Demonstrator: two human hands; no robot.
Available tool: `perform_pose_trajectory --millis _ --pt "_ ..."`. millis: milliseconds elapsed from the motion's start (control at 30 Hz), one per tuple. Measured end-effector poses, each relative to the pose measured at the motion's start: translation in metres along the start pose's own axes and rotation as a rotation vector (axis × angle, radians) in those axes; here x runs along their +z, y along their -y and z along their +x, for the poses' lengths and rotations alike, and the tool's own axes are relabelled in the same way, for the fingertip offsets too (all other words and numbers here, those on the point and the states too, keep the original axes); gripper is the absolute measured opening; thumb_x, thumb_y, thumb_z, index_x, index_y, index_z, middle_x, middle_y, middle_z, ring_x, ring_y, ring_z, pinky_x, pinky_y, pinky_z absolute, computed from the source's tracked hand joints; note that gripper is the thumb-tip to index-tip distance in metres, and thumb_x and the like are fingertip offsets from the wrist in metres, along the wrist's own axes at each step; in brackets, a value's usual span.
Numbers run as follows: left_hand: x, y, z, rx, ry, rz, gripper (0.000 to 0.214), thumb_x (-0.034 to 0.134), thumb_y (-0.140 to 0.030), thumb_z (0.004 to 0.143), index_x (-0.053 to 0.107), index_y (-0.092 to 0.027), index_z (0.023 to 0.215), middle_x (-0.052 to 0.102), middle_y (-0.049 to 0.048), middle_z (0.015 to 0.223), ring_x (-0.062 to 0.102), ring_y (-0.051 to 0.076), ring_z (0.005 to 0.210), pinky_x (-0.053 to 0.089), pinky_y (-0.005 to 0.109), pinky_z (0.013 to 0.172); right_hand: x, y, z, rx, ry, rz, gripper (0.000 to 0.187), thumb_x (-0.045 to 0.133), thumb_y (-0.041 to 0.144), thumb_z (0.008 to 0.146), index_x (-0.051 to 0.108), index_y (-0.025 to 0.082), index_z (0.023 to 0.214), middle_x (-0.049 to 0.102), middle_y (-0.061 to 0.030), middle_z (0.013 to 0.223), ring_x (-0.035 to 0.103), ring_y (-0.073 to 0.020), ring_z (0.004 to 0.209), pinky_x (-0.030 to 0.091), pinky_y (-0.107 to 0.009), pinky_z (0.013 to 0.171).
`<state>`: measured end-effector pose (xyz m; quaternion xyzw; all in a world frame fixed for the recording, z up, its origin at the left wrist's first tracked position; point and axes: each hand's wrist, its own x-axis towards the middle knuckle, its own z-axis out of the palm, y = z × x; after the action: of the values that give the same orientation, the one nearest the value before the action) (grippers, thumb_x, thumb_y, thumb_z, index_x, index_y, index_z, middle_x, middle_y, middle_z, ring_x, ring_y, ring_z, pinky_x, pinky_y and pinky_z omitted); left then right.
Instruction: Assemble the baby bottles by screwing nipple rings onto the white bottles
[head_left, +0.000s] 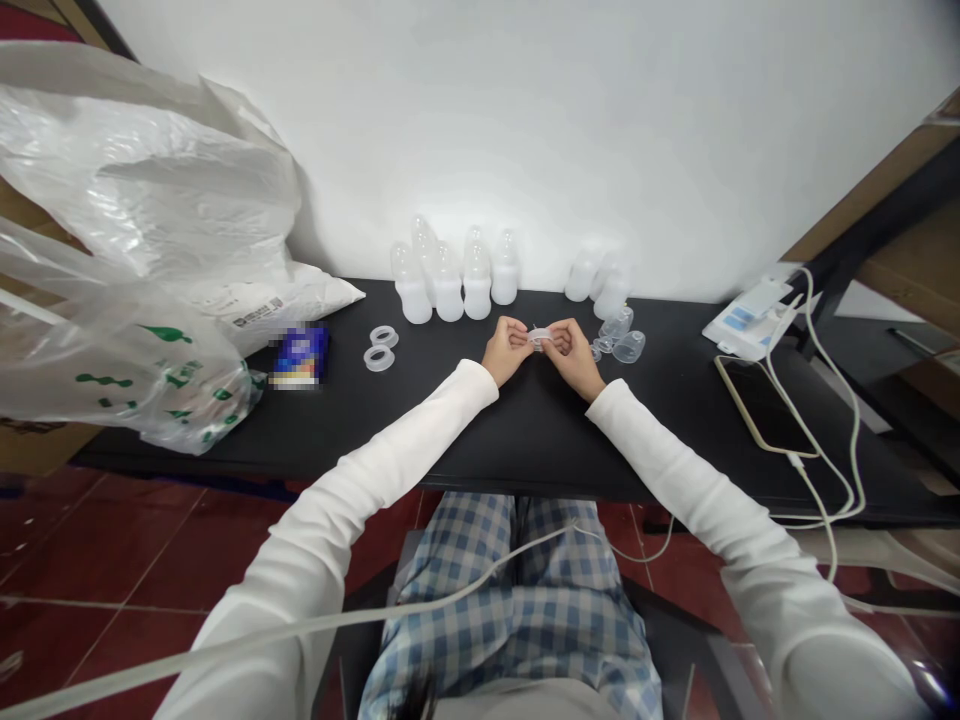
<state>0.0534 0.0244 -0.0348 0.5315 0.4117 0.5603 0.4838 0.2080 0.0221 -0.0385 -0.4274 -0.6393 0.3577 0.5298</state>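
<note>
Both my hands meet over the middle of the black table (525, 430). My left hand (507, 349) and my right hand (571, 352) pinch the two ends of one small clear plastic piece (538, 336), held just above the tabletop. The fingers of both hands are curled closed around it. Behind my hands, several assembled translucent baby bottles (450, 275) stand against the white wall. More bottles (600, 275) lie tipped over to the right of them. Clear nipples and caps (621, 340) rest next to my right hand. Two clear rings (381, 347) lie to the left.
Large plastic bags (127, 260) fill the table's left end, with a small blue packet (300, 357) beside them. A phone (761, 405) on a white charging cable and a white box (750, 315) sit at the right. A white cable crosses my lap.
</note>
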Motion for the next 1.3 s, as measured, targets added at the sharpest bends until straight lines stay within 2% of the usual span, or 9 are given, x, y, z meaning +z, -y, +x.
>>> perform_pose_trajectory --millis 267,433,667,967,1300 --pt "0.001 -0.003 -0.001 -0.007 0.029 0.011 0.028 0.074 -0.009 0.072 0.052 -0.019 0.087 0.064 -0.0021 0.079 0.064 0.010 0.077 0.051 0.026 0.077 -0.001 0.004 0.000 0.034 -0.006 0.065 0.060 0.079 0.073 0.061 0.050 0.026 0.084 0.064 0.0008 0.076 0.064 -0.0167 0.072 0.058 -0.039 0.076" --pt "0.000 -0.005 -0.002 0.023 0.061 0.033 0.027 0.077 -0.012 0.070 0.055 -0.018 0.086 0.065 -0.0020 0.078 0.064 0.010 0.075 0.051 0.026 0.076 -0.002 0.003 0.000 0.027 -0.003 0.048 0.056 0.079 0.069 0.064 0.049 0.025 0.084 0.062 0.0019 0.073 0.063 -0.0156 0.070 0.058 -0.036 0.072" --pt "0.002 -0.013 -0.007 0.034 0.016 0.088 0.023 0.074 -0.010 0.070 0.056 -0.019 0.081 0.064 -0.0037 0.073 0.062 0.010 0.071 0.050 0.024 0.072 0.000 0.001 -0.002 -0.015 -0.020 -0.009 0.051 0.076 0.065 0.071 0.046 0.026 0.084 0.058 0.0020 0.073 0.059 -0.0148 0.067 0.055 -0.033 0.067" --pt "0.001 -0.009 -0.004 -0.032 -0.055 0.071 0.023 0.072 -0.007 0.072 0.055 -0.019 0.080 0.060 -0.0053 0.069 0.059 0.009 0.063 0.049 0.024 0.068 0.005 0.003 -0.003 0.027 0.034 0.052 0.058 0.077 0.070 0.066 0.050 0.026 0.091 0.063 0.0001 0.081 0.064 -0.0166 0.075 0.056 -0.036 0.074" --pt "0.003 -0.010 -0.006 -0.028 0.006 0.057 0.026 0.074 -0.007 0.070 0.054 -0.019 0.080 0.060 -0.0070 0.065 0.059 0.007 0.059 0.048 0.022 0.064 0.003 0.003 -0.003 0.013 -0.004 0.045 0.055 0.081 0.064 0.065 0.047 0.025 0.083 0.058 0.0037 0.073 0.057 -0.0126 0.067 0.050 -0.028 0.064"
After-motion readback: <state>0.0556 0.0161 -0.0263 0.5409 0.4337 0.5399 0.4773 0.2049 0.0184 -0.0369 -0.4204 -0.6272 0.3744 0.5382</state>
